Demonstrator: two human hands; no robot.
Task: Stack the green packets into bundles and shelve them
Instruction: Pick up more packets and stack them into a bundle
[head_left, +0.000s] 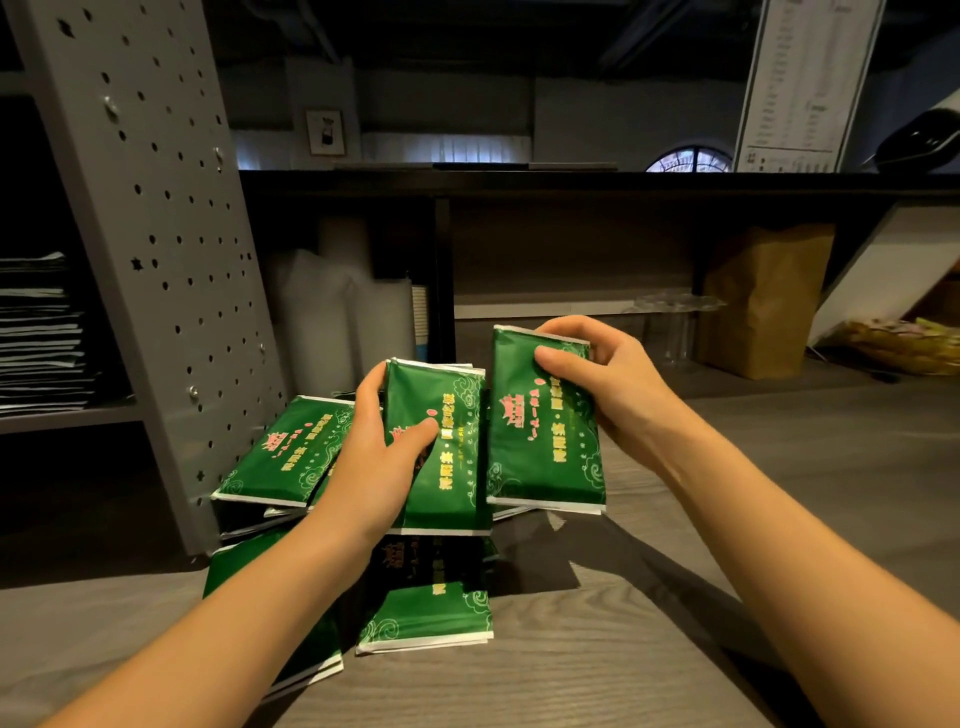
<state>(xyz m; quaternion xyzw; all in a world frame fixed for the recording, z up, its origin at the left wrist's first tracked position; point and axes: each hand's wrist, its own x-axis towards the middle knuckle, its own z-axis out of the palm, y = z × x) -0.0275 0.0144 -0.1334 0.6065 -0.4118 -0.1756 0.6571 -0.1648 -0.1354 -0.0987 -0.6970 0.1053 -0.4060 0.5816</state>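
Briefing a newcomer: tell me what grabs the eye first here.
At centre, the left hand grips a gold-lettered glossy green packet, and the right hand holds a second packet beside it. More green packets lie heaped on the grey wood-grain table beneath, beside a grey perforated metal upright.

Glossy green packets with gold-and-red print and white edges: the left packet (452, 467) stands upright in my left hand (371, 460), the right packet (540, 447) just beside it in my right hand (597, 379); a loose heap (431, 613) lies beneath, nearer.
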